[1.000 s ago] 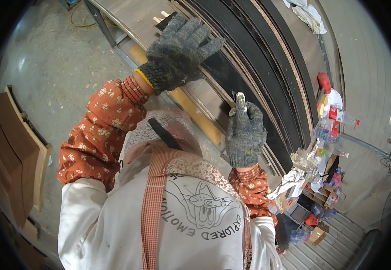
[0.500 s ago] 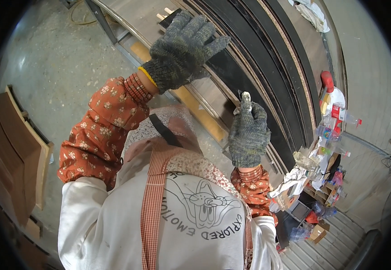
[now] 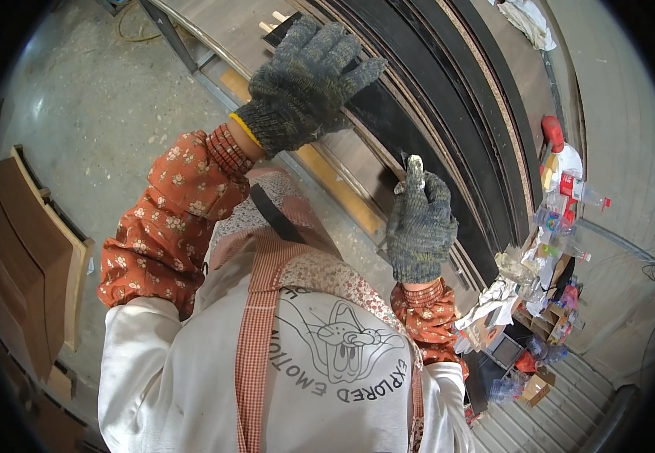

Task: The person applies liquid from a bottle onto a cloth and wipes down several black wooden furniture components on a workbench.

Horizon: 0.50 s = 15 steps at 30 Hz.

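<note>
My left hand (image 3: 302, 87), in a grey knitted glove with a yellow cuff edge, lies palm down with fingers apart over the nearest black board (image 3: 389, 121). Further right, my right hand (image 3: 421, 226), gloved alike, is at that board's near edge. Its forefinger, whitened at the tip, points along the board while the other fingers curl in. A small dark tip shows beside the forefinger; what it belongs to is hidden in the hand. Beyond the nearest board lie several long, curved black boards (image 3: 459, 98), side by side, some with brown particleboard edges.
A metal table frame (image 3: 192, 32) runs along the near side. Pale wooden pegs (image 3: 273, 23) stick out at the far left. Plastic bottles (image 3: 580, 192), a red-handled object (image 3: 551, 134) and crumpled paper crowd the right. Brown curved panels (image 3: 29, 249) stand at left.
My right hand has shifted very slightly to the right along the board's edge. My left hand stays in nearly the same place.
</note>
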Motion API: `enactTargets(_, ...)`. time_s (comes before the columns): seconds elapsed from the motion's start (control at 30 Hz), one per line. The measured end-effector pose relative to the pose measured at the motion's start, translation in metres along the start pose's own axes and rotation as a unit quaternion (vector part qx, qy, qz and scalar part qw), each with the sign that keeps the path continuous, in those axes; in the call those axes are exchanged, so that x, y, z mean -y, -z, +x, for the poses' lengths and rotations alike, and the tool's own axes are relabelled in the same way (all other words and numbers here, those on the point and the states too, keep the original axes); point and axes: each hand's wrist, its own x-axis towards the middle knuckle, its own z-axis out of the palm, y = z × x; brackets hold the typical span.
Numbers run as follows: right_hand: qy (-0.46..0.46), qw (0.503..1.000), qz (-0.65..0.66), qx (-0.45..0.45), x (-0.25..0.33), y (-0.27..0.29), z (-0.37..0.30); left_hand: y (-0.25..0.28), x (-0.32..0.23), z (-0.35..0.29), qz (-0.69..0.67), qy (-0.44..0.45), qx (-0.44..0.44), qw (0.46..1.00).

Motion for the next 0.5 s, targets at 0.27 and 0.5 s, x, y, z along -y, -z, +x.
enactTargets(0.27, 0.012, 0.999, 0.030, -0.007, -0.004, -0.001, -0.004, -0.003, -0.002, 0.001, -0.012, 0.013, -0.007, 1.000)
enactTargets(0.5, 0.012, 1.000, -0.010, -0.023, -0.004, -0.003, 0.002, 0.006, -0.001, 0.004, -0.009, -0.015, 0.001, 1.000)
